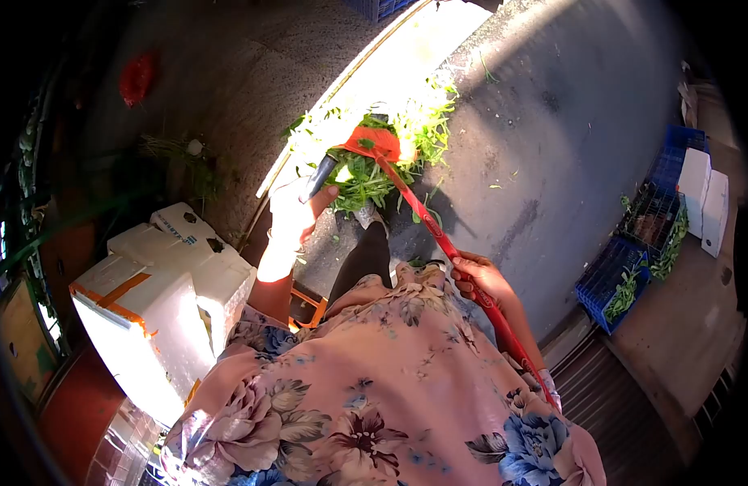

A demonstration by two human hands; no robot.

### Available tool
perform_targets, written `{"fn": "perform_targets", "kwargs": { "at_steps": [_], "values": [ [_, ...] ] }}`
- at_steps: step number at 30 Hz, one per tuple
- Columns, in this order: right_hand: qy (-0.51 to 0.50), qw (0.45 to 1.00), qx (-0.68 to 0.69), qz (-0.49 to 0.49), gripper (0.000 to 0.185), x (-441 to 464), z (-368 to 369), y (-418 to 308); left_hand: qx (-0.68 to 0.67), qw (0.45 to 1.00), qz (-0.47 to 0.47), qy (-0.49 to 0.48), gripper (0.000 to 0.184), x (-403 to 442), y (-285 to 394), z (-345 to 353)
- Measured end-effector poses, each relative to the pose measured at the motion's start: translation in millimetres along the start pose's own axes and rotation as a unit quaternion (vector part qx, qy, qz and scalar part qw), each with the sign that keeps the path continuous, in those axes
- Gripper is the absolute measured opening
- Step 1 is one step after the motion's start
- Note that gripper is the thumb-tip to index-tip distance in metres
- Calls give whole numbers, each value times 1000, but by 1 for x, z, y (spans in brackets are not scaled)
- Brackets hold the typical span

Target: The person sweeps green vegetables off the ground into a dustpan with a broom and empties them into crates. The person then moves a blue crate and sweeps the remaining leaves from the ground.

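My right hand (481, 275) is wrapped round a long red broom stick (429, 223). It slants up to a wide red head (372, 143), which lies over a heap of green leaves and stalks (364, 185). On the left, my left hand (297, 217) closes round a short dark handle (320, 177). The far end of this handle reaches the left edge of the red head; whether the two are joined I cannot tell. Strong sunlight washes out part of the left hand and the leaves. The heap lies on the ground just ahead of my shoe.
White foam boxes (147, 312) with orange tape stand close by on the left. Blue crates (609, 283) holding some greens line the right side, next to white foam pieces (702, 198). A pale curb-like edge (341, 77) runs behind the heap. A red bundle (137, 78) lies far left.
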State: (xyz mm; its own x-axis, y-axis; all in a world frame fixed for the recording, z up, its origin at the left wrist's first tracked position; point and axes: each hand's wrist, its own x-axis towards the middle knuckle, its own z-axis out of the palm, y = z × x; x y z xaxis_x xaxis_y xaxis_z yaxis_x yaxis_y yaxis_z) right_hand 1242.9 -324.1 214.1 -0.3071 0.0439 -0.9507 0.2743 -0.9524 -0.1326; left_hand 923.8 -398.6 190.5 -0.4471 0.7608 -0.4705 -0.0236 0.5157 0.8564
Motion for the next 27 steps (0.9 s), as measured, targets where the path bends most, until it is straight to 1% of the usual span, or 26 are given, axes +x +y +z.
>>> {"fn": "perform_targets", "kwargs": {
  "at_steps": [1,2,3,4,5,6,7,9,10,11,13,14,16,17,19,21,23,24,25,27],
  "values": [
    [-2,1000,3,-3,36,-13,-4,8,-54,998,-27,-27,13,-11,9,0],
    [5,1000,-19,-16,35,-26,-10,17,-23,1000,4,-17,12,-21,18,3],
    [4,1000,-8,-22,35,-40,-15,24,7,999,37,-7,12,-30,28,7],
    [-5,1000,-1,-29,33,-54,-20,30,-3,999,47,-14,12,-36,38,11],
    [-12,999,7,-38,31,-69,-26,39,-24,999,32,-22,13,-45,42,13],
    [-18,999,12,-44,27,-81,-35,49,11,998,52,-16,14,-54,48,16],
    [-18,998,22,-55,27,-93,-44,57,44,996,75,-8,14,-64,55,22],
    [-17,998,23,-58,24,-118,-65,76,35,996,85,4,20,-91,83,43],
    [-20,997,30,-73,24,-131,-77,85,62,994,94,0,17,-103,90,51],
    [-23,995,38,-84,24,-139,-92,94,57,993,105,6,18,-114,96,62],
    [-46,990,78,-105,24,-160,-124,119,32,992,118,18,19,-146,117,94],
    [-47,988,88,-119,24,-167,-142,131,33,987,157,33,24,-156,121,111],
    [-87,984,66,-143,36,-181,-181,158,-10,986,163,11,22,-176,133,144],
    [-78,981,84,-157,36,-191,-194,170,-21,985,169,-1,21,-183,137,159],
    [-76,978,70,-183,38,-209,-219,183,-9,983,181,-9,23,-198,152,195],
    [-54,971,93,-213,39,-228,-246,198,-14,976,214,-40,23,-208,164,232],
    [-62,963,94,-245,40,-245,-276,210,-38,974,212,-70,26,-217,180,280],
    [-50,959,118,-252,41,-251,-289,216,-59,971,210,-95,22,-215,184,298],
    [-27,950,151,-271,41,-264,-312,225,-78,964,208,-143,17,-209,197,338],
    [11,952,152,-266,42,-274,-340,232,-62,957,225,-175,17,-206,211,385]
  ]
}}
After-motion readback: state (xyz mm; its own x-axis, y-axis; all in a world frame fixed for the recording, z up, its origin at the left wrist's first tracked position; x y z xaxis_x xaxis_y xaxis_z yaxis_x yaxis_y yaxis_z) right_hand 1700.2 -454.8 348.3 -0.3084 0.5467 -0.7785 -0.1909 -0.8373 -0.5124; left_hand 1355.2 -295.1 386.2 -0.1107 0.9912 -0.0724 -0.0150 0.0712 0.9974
